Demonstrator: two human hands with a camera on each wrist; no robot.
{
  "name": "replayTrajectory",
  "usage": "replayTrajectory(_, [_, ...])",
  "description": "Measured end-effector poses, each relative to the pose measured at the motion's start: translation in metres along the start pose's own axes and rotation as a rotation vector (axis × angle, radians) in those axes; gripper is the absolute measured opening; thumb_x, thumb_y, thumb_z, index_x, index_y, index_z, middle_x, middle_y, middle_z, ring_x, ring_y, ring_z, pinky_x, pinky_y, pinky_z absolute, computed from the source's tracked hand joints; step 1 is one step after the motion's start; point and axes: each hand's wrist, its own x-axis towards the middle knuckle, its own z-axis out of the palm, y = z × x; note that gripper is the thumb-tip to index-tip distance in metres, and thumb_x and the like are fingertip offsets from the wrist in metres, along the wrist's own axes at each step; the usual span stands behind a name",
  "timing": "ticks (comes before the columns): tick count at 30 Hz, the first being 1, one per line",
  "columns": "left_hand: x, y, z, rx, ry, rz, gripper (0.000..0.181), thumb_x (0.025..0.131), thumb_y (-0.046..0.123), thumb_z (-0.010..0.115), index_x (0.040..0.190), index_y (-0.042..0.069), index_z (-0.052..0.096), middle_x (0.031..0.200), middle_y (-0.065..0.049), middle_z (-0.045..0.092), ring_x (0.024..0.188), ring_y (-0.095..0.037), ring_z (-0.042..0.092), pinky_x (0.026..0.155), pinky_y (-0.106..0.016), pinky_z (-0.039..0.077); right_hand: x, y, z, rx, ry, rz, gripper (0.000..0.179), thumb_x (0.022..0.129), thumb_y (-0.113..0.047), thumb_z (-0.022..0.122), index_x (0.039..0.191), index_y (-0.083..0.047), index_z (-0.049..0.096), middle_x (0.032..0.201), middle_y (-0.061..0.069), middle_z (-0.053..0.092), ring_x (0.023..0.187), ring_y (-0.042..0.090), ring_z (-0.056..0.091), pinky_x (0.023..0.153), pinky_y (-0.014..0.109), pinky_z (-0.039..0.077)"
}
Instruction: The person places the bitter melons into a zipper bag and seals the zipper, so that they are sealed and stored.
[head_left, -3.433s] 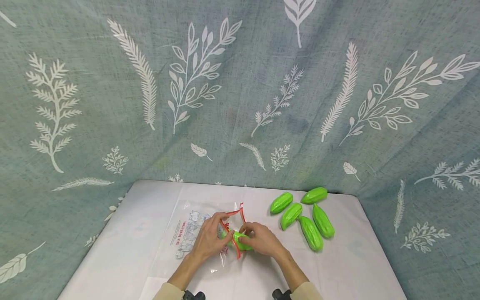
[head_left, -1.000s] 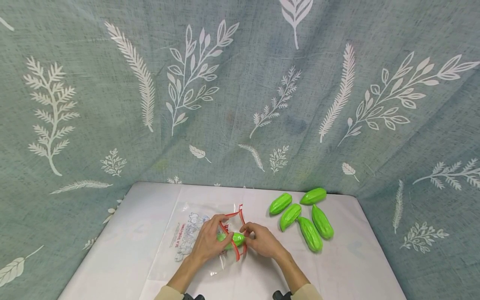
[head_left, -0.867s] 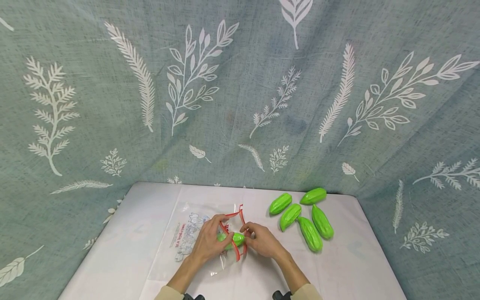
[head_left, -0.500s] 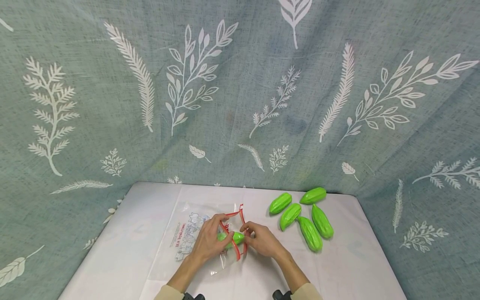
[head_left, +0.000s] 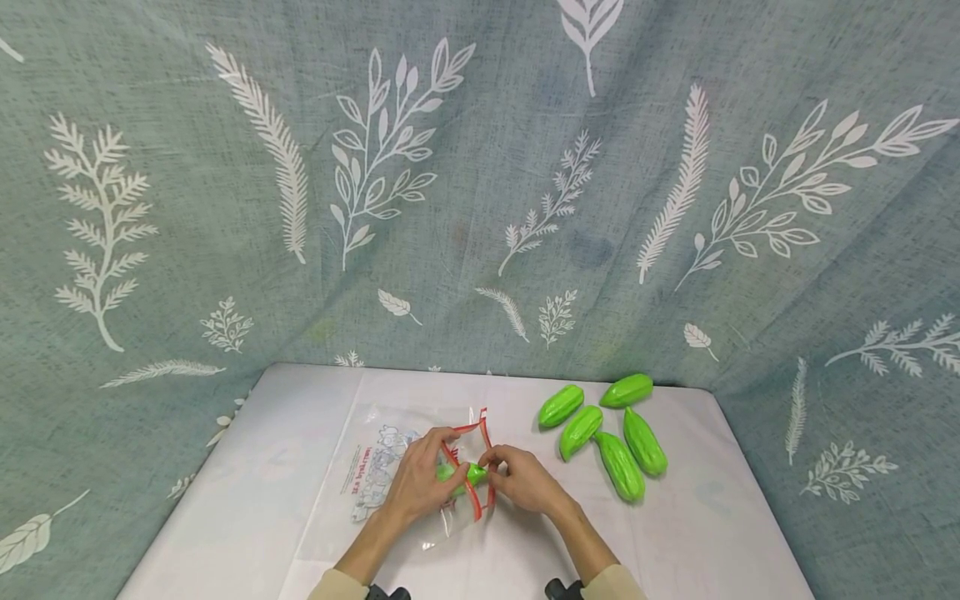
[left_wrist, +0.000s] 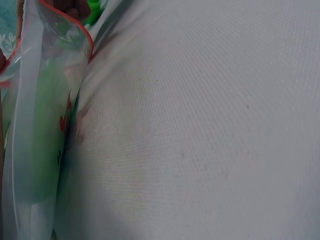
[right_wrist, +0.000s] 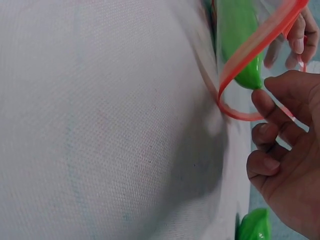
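Observation:
A clear zip bag [head_left: 375, 537] with a red-edged mouth lies on its side, its mouth spread toward the right. My left hand [head_left: 420, 479] holds the upper red edge between thumb and fingers. Through the mouth pokes the tapered tip of a glossy green ribbed vegetable [head_left: 476, 474]; its body shows through the plastic in the left wrist view, as a pale green shape [left_wrist: 45, 140]. With thumb and index finger, my right hand [right_wrist: 292, 135] pinches the very tip of that vegetable, right at the bag's mouth. Its other fingers are curled below.
Several matching green vegetables [head_left: 581, 432] lie in a loose group to the right, beyond my right hand. A white cloth [head_left: 720, 517] covers the table. Leaf-patterned blue-green fabric [head_left: 480, 208] hangs behind and at both sides.
The green vegetable has slid left, deeper into the bag, since the earliest frame. My right fingers have shifted from its body to its tip; my left hand stays on the bag's edge.

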Motion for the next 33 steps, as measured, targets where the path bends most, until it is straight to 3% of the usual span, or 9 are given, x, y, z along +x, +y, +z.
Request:
replayTrajectory(16, [0.0024, 0.0024, -0.0017, -0.022, -0.013, -0.024, 0.054, 0.083, 0.038, 0.077, 0.130, 0.021, 0.057, 0.113, -0.004, 0.068, 0.100, -0.013, 0.062, 0.089, -0.045, 0.051, 0.0003, -0.0044, 0.0018, 0.003, 0.006, -0.042, 0.023, 0.096, -0.010, 0.064, 0.117, -0.018, 0.067, 0.091, -0.008, 0.062, 0.068, 0.004, 0.053, 0.055, 0.021, 0.045])
replayTrajectory(25, [0.0025, 0.0014, -0.0011, -0.019, 0.018, 0.016, 0.056, 0.081, 0.034, 0.079, 0.129, 0.019, 0.057, 0.114, -0.003, 0.068, 0.100, -0.016, 0.065, 0.089, -0.047, 0.051, -0.0003, -0.0042, 0.0038, 0.018, -0.001, -0.045, 0.024, 0.096, -0.009, 0.063, 0.118, -0.018, 0.066, 0.095, -0.003, 0.066, 0.070, 0.005, 0.055, 0.057, 0.021, 0.046])
replayTrajectory(33, [0.0028, 0.0030, -0.0033, -0.036, 0.010, 0.005, 0.054, 0.082, 0.035, 0.078, 0.129, 0.019, 0.057, 0.113, -0.004, 0.068, 0.101, -0.018, 0.065, 0.090, -0.048, 0.051, 0.0003, -0.0045, 0.0046, 0.035, -0.007, -0.066, 0.027, 0.096, -0.005, 0.061, 0.118, -0.021, 0.065, 0.099, 0.002, 0.070, 0.069, 0.004, 0.056, 0.058, 0.021, 0.046])
